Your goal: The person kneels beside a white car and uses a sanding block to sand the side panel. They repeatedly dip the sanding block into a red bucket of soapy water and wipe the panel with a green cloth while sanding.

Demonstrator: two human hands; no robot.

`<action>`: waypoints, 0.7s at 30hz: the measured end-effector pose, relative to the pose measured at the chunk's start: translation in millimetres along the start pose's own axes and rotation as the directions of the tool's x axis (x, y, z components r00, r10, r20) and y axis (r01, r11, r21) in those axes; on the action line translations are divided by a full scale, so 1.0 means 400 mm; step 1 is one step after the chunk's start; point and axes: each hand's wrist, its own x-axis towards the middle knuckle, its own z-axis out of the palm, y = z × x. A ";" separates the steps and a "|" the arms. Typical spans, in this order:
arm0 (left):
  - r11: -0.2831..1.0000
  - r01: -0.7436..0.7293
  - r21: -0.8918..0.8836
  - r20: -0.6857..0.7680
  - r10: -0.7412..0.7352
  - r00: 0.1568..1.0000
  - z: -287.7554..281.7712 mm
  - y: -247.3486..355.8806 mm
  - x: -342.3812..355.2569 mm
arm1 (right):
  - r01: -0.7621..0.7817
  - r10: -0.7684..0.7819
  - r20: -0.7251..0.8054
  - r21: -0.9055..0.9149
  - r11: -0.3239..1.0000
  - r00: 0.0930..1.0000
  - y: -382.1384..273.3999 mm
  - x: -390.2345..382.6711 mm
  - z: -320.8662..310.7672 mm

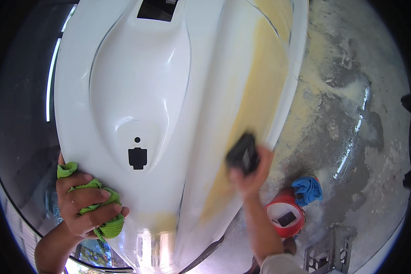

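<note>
A large white car body panel [137, 73] fills the middle, with a long yellowish filler patch [255, 96] along its right side. On that patch my right hand [259, 176] grips a black sanding block [243, 154], blurred by motion. My left hand [84, 203] is closed around a crumpled green cloth [110, 228] at the panel's lower left edge. Part of the cloth sticks out above the fingers. The panel has a scooped hollow with a small black cut-out [138, 158] and a round hole.
A red bucket [289, 234] stands at the lower right, a blue cloth [308, 190] over its rim and a dark rectangular piece [286, 219] within it. Below lies a grey metal bracket [331, 251]. Dark glass [23, 105] borders the left; stained concrete floor [342, 91] lies right.
</note>
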 end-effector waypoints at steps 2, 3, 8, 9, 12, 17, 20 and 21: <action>1.000 0.012 0.014 -0.014 -0.012 1.000 -0.001 0.002 0.007 | 0.056 -0.057 0.077 0.017 0.998 0.995 -0.031 -0.361 -0.062; 0.999 0.030 0.021 -0.020 -0.030 0.999 0.000 0.004 0.009 | -0.036 0.039 0.108 -0.030 0.999 0.993 -0.054 -0.479 -0.081; 0.998 0.062 0.016 -0.050 -0.061 0.997 0.006 0.015 0.014 | 0.001 0.001 -0.075 0.036 0.999 0.997 -0.061 0.033 0.026; 0.998 0.060 0.019 -0.055 -0.059 0.997 0.007 0.018 0.013 | -0.005 0.003 -0.080 -0.015 1.000 0.997 -0.064 0.209 0.056; 0.998 0.060 0.020 -0.084 -0.058 0.995 0.008 0.014 0.015 | -0.087 0.085 -0.080 -0.021 0.996 0.993 -0.110 0.457 0.098; 0.999 0.041 -0.014 -0.112 -0.042 0.993 0.013 0.015 0.025 | 0.022 -0.020 0.026 -0.090 0.996 0.999 -0.099 -0.160 0.005; 1.000 0.027 -0.016 -0.119 -0.029 0.993 0.012 0.013 0.031 | -0.098 0.103 0.134 -0.044 0.994 0.986 -0.145 -0.486 -0.058; 0.999 0.020 -0.032 -0.108 -0.023 0.994 0.013 0.011 0.032 | -0.092 0.099 0.139 -0.056 0.994 0.985 -0.145 -0.473 -0.061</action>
